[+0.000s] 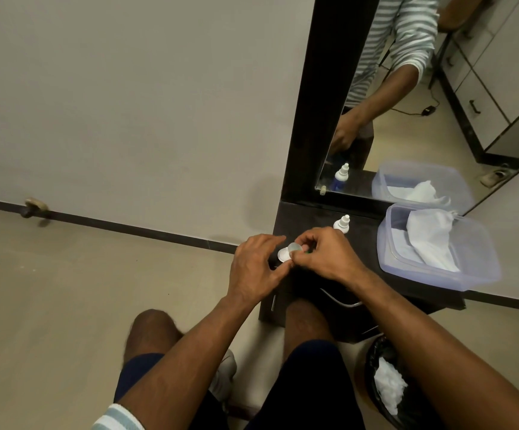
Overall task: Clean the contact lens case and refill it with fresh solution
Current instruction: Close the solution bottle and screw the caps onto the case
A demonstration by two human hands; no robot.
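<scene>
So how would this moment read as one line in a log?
both hands: left hand, right hand | holding: lens case over dark stand | solution bottle: untouched behind | tissue tub: right

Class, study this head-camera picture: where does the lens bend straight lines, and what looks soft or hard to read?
Head view: wide-angle bending bows the skirting line and tilts the mirror frame; the contact lens case between left hand and right hand is small and soft; lighting is dim and even.

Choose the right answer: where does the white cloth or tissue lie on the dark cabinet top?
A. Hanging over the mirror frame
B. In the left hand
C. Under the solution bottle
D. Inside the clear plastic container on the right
D: the white cloth lies inside the clear plastic container on the right side of the cabinet top, apart from the solution bottle and both hands.
</scene>
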